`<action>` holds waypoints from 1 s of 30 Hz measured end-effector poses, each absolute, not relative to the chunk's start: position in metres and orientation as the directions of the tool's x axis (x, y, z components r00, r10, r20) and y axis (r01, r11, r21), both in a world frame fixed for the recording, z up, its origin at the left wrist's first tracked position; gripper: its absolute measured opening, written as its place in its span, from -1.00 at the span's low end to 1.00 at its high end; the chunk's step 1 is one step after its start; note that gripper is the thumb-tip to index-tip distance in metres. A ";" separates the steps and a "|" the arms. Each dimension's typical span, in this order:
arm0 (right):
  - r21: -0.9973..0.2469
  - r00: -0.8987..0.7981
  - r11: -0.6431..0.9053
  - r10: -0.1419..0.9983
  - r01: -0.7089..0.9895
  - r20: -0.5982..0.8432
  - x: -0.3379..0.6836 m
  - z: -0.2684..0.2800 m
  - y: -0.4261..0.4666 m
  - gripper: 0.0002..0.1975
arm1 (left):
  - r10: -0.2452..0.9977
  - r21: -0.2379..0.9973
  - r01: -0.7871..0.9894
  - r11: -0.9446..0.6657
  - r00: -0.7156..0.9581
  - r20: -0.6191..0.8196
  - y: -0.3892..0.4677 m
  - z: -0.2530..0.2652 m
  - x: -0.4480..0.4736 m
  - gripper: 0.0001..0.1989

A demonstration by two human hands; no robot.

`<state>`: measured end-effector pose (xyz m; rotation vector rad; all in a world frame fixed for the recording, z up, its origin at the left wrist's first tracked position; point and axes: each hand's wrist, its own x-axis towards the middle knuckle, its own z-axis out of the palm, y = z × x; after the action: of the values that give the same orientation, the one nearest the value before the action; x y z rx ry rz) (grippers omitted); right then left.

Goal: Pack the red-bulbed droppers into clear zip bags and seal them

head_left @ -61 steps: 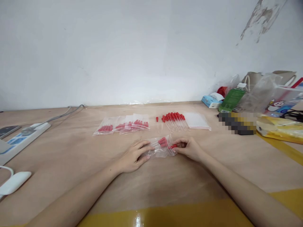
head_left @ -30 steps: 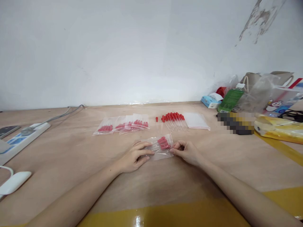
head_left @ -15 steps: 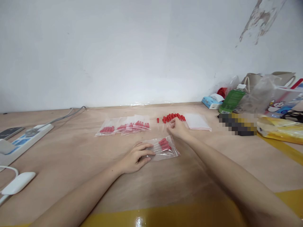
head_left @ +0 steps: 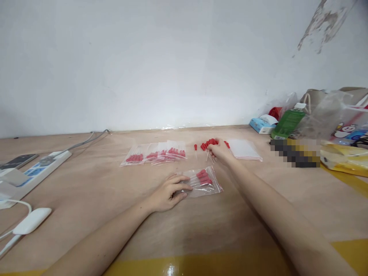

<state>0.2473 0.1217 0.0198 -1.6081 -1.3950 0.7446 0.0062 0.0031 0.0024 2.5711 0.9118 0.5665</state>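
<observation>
A clear zip bag point(head_left: 198, 190) lies flat in front of me with several red-bulbed droppers point(head_left: 204, 177) inside. My left hand point(head_left: 171, 192) rests on the bag's left end, its fingers stretched out and apart. At the loose pile of red-bulbed droppers point(head_left: 204, 145), my right hand point(head_left: 220, 150) has its fingers closed on a dropper; the grip itself is partly hidden. One single dropper point(head_left: 196, 147) lies just left of the pile. Filled dropper bags point(head_left: 135, 157) overlap in a row farther left. To the right of my right hand is a stack of flat zip bags point(head_left: 245, 149).
A white power strip point(head_left: 43, 170) and a white plug with cable point(head_left: 33, 221) are on the left, near a dark phone point(head_left: 18, 161). On the right stand a tissue pack point(head_left: 263, 124), a green bottle point(head_left: 288, 122) and a yellow package point(head_left: 343, 157). A wall closes the back.
My right hand has shifted slightly farther into the dropper pile, and some droppers there have moved. My left hand stays on the bag. The whole view has slid a little to the right.
</observation>
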 end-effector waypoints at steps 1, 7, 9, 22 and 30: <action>-0.915 0.187 0.004 0.978 0.403 0.086 0.255 0.020 0.112 -0.58 | 0.655 0.452 0.512 -0.731 0.712 0.252 0.003 0.002 0.006 -0.75; -0.997 0.147 0.070 0.986 0.040 0.075 0.291 0.003 0.047 -0.32 | 0.666 0.462 0.517 -0.721 0.701 0.255 0.004 0.002 0.008 -0.75; -0.996 0.182 0.084 0.980 -0.008 0.081 0.294 -0.005 0.037 -0.32 | 0.669 0.455 0.525 -0.719 0.701 0.248 0.004 0.002 0.008 -0.74; -0.965 0.005 -0.116 0.993 -0.235 -0.120 0.289 -0.012 0.020 -0.53 | 0.684 0.444 0.554 -0.704 0.696 0.218 0.005 0.001 0.008 -0.72; -0.958 -0.175 -0.095 0.974 0.270 -0.146 0.306 -0.004 0.023 -0.65 | 0.675 0.455 0.533 -0.713 0.697 0.242 0.007 0.000 0.009 -0.66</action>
<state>0.3057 0.0233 -0.0041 -1.4002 -1.4936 1.3118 0.0085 0.0072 0.0003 2.5571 0.9453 0.5646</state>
